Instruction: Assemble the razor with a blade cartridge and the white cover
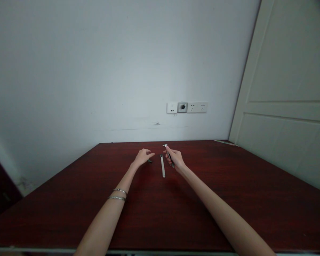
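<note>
head view: the right hand (176,158) clasps a razor-like tool (169,155), seemingly lifted already, at one o'clock from the pale strip (163,166); that strip and a dark piece (149,161), at ten o'clock near the released left hand (143,156), look unlifted.

Strip (162,166) between left hand (143,156) and right hand (175,158)

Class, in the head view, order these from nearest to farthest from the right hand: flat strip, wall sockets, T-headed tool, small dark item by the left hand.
1. T-headed tool: held in the right hand.
2. Flat strip: just left, on the table.
3. Small dark item: by the left hand.
4. Wall sockets: beyond the table.
</note>
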The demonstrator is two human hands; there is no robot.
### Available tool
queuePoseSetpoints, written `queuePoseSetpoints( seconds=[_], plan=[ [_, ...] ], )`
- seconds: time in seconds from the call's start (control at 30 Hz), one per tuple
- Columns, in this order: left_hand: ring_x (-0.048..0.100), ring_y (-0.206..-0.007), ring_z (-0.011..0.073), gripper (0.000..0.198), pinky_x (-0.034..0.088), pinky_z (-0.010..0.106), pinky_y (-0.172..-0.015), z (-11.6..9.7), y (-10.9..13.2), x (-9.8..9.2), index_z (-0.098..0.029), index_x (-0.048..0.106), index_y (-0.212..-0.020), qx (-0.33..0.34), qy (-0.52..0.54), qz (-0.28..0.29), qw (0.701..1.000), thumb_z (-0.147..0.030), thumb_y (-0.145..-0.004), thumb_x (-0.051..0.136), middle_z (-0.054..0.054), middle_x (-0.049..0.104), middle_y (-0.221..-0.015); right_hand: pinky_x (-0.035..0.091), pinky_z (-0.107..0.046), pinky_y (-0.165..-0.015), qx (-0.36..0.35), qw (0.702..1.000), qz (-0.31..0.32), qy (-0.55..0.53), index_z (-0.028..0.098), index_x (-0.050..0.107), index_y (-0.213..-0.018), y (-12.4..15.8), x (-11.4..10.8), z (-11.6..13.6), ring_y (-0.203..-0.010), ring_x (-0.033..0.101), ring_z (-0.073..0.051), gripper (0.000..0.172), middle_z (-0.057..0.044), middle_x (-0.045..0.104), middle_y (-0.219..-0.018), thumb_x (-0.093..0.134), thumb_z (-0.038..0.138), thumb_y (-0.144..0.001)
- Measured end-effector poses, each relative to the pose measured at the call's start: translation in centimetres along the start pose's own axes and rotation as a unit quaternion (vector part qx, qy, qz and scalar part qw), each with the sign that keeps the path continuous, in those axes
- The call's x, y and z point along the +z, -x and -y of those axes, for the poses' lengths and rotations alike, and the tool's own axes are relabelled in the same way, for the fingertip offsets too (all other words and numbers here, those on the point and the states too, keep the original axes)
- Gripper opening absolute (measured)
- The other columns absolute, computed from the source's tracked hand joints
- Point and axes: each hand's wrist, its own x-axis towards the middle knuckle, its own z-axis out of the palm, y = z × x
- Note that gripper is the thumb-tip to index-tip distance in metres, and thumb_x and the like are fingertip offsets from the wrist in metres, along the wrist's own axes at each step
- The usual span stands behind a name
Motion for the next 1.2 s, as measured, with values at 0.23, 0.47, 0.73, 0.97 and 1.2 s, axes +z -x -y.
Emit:
queuePoseSetpoints(
  seconds=[0.23,0.47,0.73,0.97,1.2],
  plan=[
    [0.062,-0.087,0.0197,0.029,0.047,0.029,-0.079,-2.4,0.4,0.2,-0.013,0.070,-0.087,0.065,0.149,0.018,0.987,-0.035,-0.075,0.055,0.008,0.070,-0.092,0.037,-0.017,-0.037,-0.018,1.000,0.000,-0.019,0.011,0.062,-0.077,-0.9,-0.1,0.1,-0.041,0.045,-0.005,0.034,-0.001,0.058,-0.059,0.055,0.044,-0.073],
    [0.064,-0.080,0.0179,0.028,0.049,0.027,-0.068,-4.3,1.7,1.5,-0.010,0.067,-0.093,0.023,0.297,0.107,0.949,-0.028,-0.073,0.059,0.010,0.069,-0.087,0.046,-0.021,-0.055,-0.102,0.993,-0.058,0.012,0.012,0.063,-0.081,-1.1,0.0,0.1,-0.059,0.058,-0.011,0.030,-0.002,0.064,-0.067,0.063,0.038,-0.065],
    [0.063,-0.084,0.0193,0.034,0.048,0.030,-0.076,-4.7,2.1,2.2,-0.010,0.066,-0.096,0.047,0.384,0.133,0.912,-0.021,-0.064,0.070,0.010,0.069,-0.089,0.050,-0.026,-0.068,-0.142,0.987,-0.051,0.059,0.014,0.063,-0.075,-1.1,0.0,0.4,-0.073,0.063,-0.016,0.023,-0.005,0.068,-0.074,0.066,0.033,-0.061],
    [0.064,-0.077,0.0187,0.031,0.048,0.031,-0.075,-5.0,2.4,2.6,-0.009,0.067,-0.091,0.071,0.399,0.113,0.907,-0.029,-0.067,0.069,0.010,0.069,-0.083,0.051,-0.026,-0.065,-0.135,0.987,-0.041,0.081,0.014,0.062,-0.077,-0.9,0.3,0.2,-0.074,0.064,-0.018,0.025,-0.007,0.068,-0.078,0.066,0.035,-0.063],
    [0.065,-0.069,0.0171,0.029,0.049,0.028,-0.067,-5.0,2.4,2.3,-0.008,0.065,-0.091,0.041,0.424,0.102,0.899,-0.029,-0.070,0.066,0.010,0.069,-0.081,0.049,-0.022,-0.058,-0.108,0.991,-0.010,0.083,0.012,0.066,-0.087,-1.3,-0.4,0.6,-0.071,0.064,-0.014,0.026,-0.008,0.069,-0.082,0.056,0.033,-0.074]
  ],
)
